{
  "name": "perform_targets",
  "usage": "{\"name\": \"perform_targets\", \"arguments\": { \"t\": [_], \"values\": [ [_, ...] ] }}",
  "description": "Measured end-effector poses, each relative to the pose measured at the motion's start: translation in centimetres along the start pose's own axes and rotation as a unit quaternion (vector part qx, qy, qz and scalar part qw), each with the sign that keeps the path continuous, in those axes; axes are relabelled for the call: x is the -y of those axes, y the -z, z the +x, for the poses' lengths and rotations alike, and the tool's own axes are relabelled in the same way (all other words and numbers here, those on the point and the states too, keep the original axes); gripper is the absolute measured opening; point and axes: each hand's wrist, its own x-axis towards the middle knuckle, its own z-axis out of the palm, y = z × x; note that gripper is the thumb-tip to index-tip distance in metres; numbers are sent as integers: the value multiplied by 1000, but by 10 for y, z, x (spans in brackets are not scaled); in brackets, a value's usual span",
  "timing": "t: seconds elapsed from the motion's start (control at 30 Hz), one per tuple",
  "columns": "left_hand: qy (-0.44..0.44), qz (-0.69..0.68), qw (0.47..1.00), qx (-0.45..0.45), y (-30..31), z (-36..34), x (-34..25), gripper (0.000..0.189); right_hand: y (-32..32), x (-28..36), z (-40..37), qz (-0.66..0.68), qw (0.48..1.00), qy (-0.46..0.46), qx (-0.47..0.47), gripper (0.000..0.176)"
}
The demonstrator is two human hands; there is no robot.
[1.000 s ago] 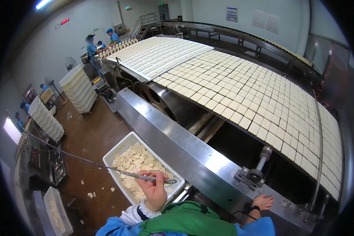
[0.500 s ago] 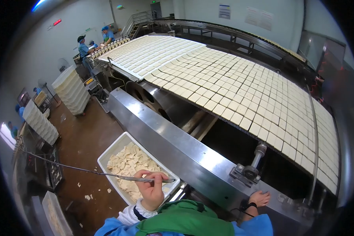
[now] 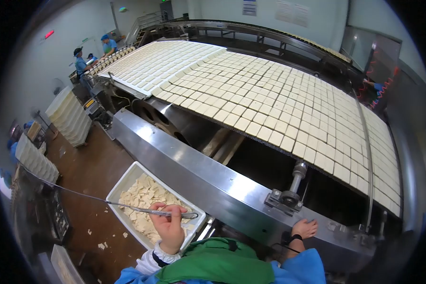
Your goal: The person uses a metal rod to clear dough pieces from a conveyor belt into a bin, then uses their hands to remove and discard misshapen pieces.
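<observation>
Thin metal rod (image 3: 128, 207): left hand (image 3: 168, 227) is gripping its near end, fingers (image 3: 174, 211) clamped around it. The shaft is running out leftward above the floor (image 3: 90, 165). The held end is hanging over a white bin (image 3: 128, 171) of pale offcuts (image 3: 142, 196). Right hand (image 3: 305, 228) is lying flat on the steel frame (image 3: 199, 175), fingers apart, holding nothing, just beside a roller bracket (image 3: 283, 199). The frame is standing between the person and the wide belt of cut squares (image 3: 279, 104). Tray stacks (image 3: 71, 116) and other workers (image 3: 80, 59) are standing at the far left.
</observation>
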Motion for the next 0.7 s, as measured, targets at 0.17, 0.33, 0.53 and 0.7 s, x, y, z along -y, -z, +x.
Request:
{"name": "perform_targets", "arguments": {
  "t": [0.17, 0.33, 0.53, 0.7],
  "values": [
    [15, -10, 999, -34, 13, 1, 4, 25, 23, 8, -6, -9, 999, -16, 30, 59],
    [5, -10, 1000, -25, 29, 12, -2, 25, 34, 11, -16, 25, 999, -2, -31, 56],
    [25, -20, 999, -5, 54, 28, 7, 30, 43, 26, -33, 52, 997, 5, -53, 55],
    [55, -42, 998, 1, 68, 40, 16, 34, 46, 39, -42, 65, 996, 9, -67, 55]
  ]
}}
